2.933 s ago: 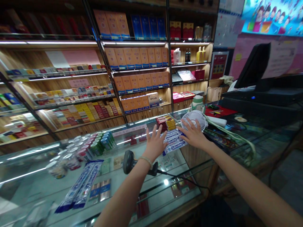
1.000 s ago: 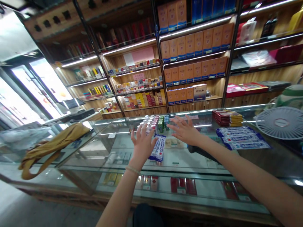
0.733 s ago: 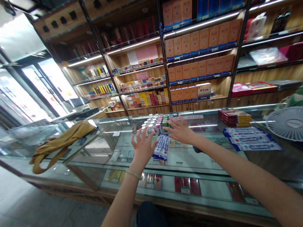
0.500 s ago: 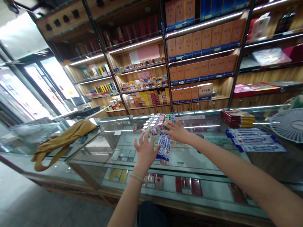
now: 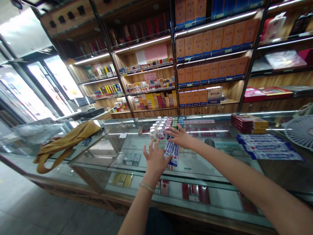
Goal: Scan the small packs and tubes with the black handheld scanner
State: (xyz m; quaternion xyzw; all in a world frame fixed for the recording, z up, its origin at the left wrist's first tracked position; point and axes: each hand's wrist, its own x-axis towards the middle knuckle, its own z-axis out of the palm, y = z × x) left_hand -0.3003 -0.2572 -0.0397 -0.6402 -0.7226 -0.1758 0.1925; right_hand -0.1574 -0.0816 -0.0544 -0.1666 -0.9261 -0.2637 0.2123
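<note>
Blue-and-white snack packets (image 5: 172, 150) lie side by side on the glass counter between my hands. My left hand (image 5: 156, 159) is at their left edge, fingers spread, the thumb over or against the packets; I cannot tell whether it touches. My right hand (image 5: 181, 137) is over their far end, fingers stretched apart, holding nothing. Just beyond my fingertips stand rows of small white-capped bottles (image 5: 160, 131), with pink, green and blue ones toward the right, partly hidden by my right hand.
A mustard-coloured bag (image 5: 70, 140) rests on the left counter. To the right are another row of blue-and-white packets (image 5: 269, 147), a stack of red-and-gold packs (image 5: 249, 124) and a white fan (image 5: 302, 132). Shelves with orange boxes (image 5: 207, 43) line the back wall.
My left hand has come slightly closer to the packets and its thumb now overlaps them more. My right hand has barely moved. The whole view has shifted a little.
</note>
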